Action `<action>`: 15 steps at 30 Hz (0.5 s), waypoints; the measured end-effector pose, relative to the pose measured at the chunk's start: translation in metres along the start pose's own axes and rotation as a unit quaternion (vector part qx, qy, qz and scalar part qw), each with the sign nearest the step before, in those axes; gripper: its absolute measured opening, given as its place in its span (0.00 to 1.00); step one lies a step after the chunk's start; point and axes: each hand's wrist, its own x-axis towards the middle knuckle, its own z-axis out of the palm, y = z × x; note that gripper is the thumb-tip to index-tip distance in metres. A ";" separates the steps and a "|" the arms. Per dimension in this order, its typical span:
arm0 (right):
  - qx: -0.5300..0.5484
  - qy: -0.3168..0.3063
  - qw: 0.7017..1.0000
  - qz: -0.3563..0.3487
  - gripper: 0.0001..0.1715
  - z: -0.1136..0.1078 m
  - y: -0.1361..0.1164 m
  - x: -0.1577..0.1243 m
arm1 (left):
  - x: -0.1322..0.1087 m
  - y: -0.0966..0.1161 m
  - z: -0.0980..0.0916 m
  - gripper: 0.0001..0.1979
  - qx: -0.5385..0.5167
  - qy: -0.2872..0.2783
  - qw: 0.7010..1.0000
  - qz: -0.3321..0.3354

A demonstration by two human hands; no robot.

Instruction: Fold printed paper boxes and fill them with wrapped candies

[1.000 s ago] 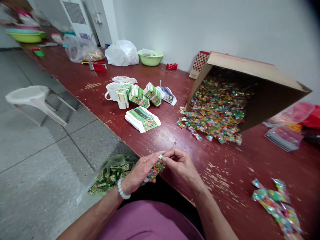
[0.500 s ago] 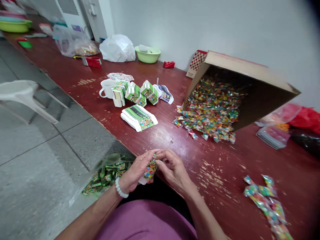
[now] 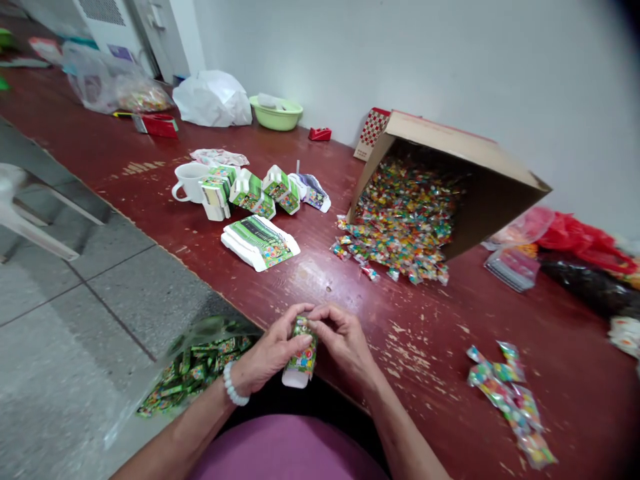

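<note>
A small green printed box [image 3: 303,357] is held at the table's front edge, its white flap open toward my body. My left hand [image 3: 273,350] grips it from the left, thumb across its face. At its far end, the fingers of my right hand [image 3: 343,333] pinch the top; whether they hold anything else is hidden. Beyond them lies a stack of flat green cartons [image 3: 261,241]. Behind it, bundles of folded cartons [image 3: 253,193] stand beside a white mug [image 3: 189,183]. A cardboard box [image 3: 500,180] on its side spills wrapped candies [image 3: 410,227].
Several candy packets [image 3: 507,393] lie at the right on the red table [image 3: 425,327]. Below its left edge, a clear bag of filled green boxes [image 3: 200,363] hangs near a white stool [image 3: 30,207]. A green basin [image 3: 277,115] and white bag [image 3: 214,99] are at the back.
The view has swung right, so the table objects appear farther left. The small box is now more upright and more exposed, with my left thumb laid across its front.
</note>
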 end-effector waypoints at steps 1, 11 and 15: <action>-0.039 -0.006 0.999 -0.022 0.05 0.002 -0.001 -0.001 | 0.001 -0.001 0.000 0.27 0.006 -0.007 1.000 0.000; -0.298 0.250 0.918 0.078 0.24 -0.091 0.028 0.057 | 0.021 0.004 -0.005 0.30 -0.004 0.145 0.989 -0.035; -0.345 0.277 0.886 0.141 0.27 -0.127 0.049 0.080 | 0.019 0.005 -0.024 0.20 0.173 0.192 0.966 0.012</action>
